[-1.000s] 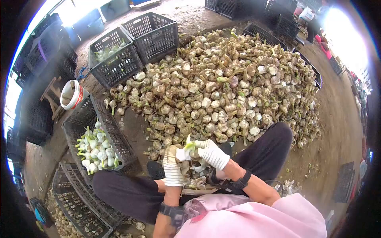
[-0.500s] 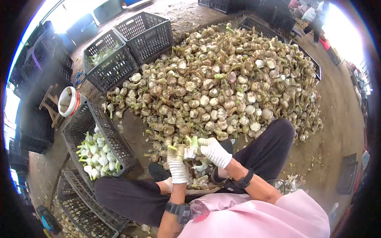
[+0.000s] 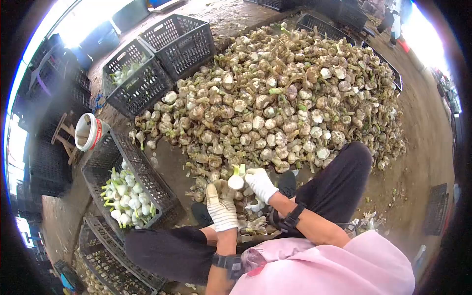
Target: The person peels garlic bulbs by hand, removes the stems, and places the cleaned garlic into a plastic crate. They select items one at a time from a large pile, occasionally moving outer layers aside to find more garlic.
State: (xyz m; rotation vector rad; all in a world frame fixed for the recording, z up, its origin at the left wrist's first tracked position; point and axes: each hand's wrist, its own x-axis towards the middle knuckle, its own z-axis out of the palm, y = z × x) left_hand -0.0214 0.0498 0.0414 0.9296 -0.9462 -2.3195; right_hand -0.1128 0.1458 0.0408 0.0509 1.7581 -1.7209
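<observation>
A peeled white garlic bulb [image 3: 236, 182] with a short green stem stands between my two gloved hands. My right hand [image 3: 261, 185] is closed at the bulb's right side, its fingertips against the stem and edge. My left hand [image 3: 222, 209], in a striped white glove, is just below and left of the bulb, with its thumb and fingers apart. Loose skins [image 3: 253, 225] lie below the hands, between my legs. In front spreads a large heap of unpeeled garlic [image 3: 275, 108], brownish and dirty, with cut stems.
On my left stands a black crate [image 3: 162, 189] with clean white garlic bulbs [image 3: 129, 199]. Beside it are a white bucket [image 3: 88, 132] and another crate [image 3: 101, 241]. Two more crates [image 3: 179, 42] border the heap at the back left. People are in the far right background.
My left hand has opened and dropped slightly away from the garlic bulb. The bulb's round white body now shows clearly beside my right hand. The whole view has shifted slightly.
</observation>
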